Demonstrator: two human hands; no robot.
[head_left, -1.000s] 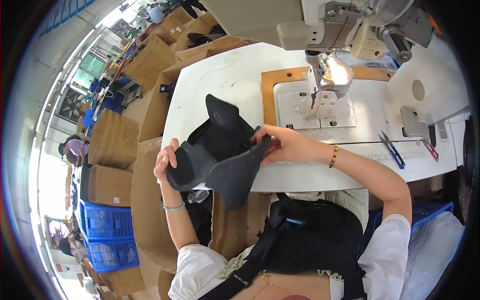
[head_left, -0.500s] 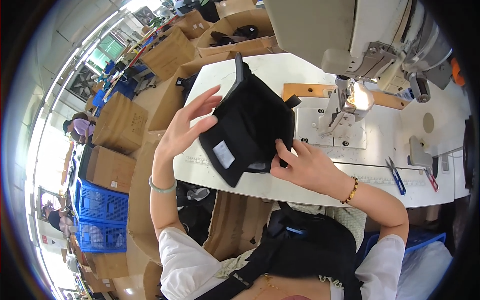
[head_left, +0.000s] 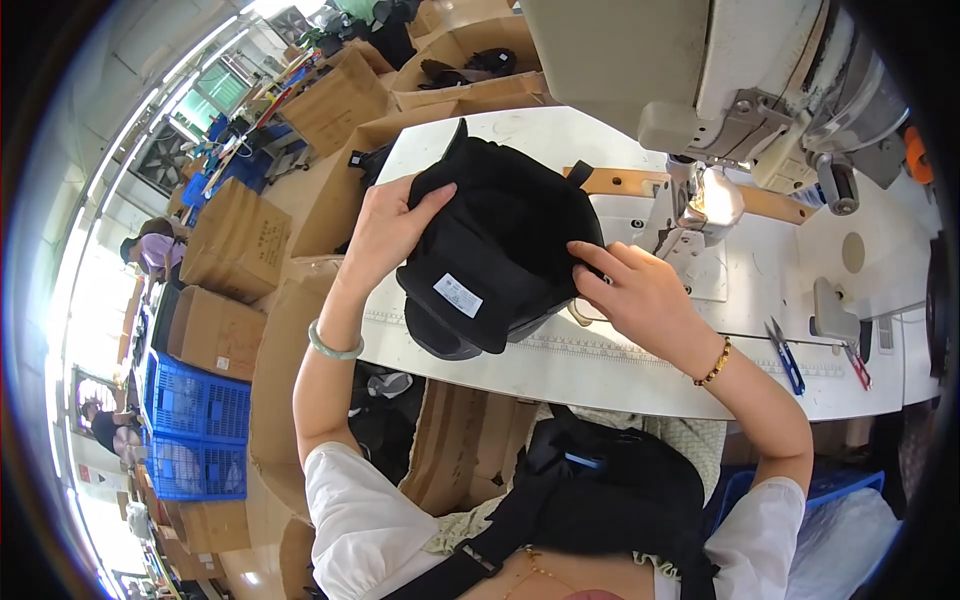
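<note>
Head view: where is the black sewn fabric piece (head_left: pixel 510 215)?

Between the two hands, above the white table (head_left: pixel 480 378). The left hand (head_left: pixel 393 228) is clamped on its left edge, thumb in front. The right hand (head_left: pixel 640 290) has fingertips on its right rim; whether they pinch it, I cannot tell. The piece is hollow, its opening dark, with a white label (head_left: pixel 458 296) right of and below the left hand.

And the containers?

Below the left hand, by the table edge, an open cardboard box (head_left: pixel 283 400) holds dark pieces (head_left: pixel 385 415), some with grey parts. Beyond that hand, another open carton (head_left: pixel 425 100) has black items (head_left: pixel 470 68) in it. Far to its left, blue plastic crates (head_left: pixel 200 398) stand stacked; their contents are unclear. Below the right forearm, a blue bin (head_left: pixel 840 487) has clear plastic sheeting (head_left: pixel 845 550) at it.

Anything in the way?

The sewing machine (head_left: pixel 620 70) stands just beyond the right hand, its lamp (head_left: pixel 715 197) lit. That hand and the fabric hide part of the metal plate (head_left: pixel 708 275). To its right lie blue-handled snips (head_left: pixel 788 362) and red-handled snips (head_left: pixel 858 368).
</note>
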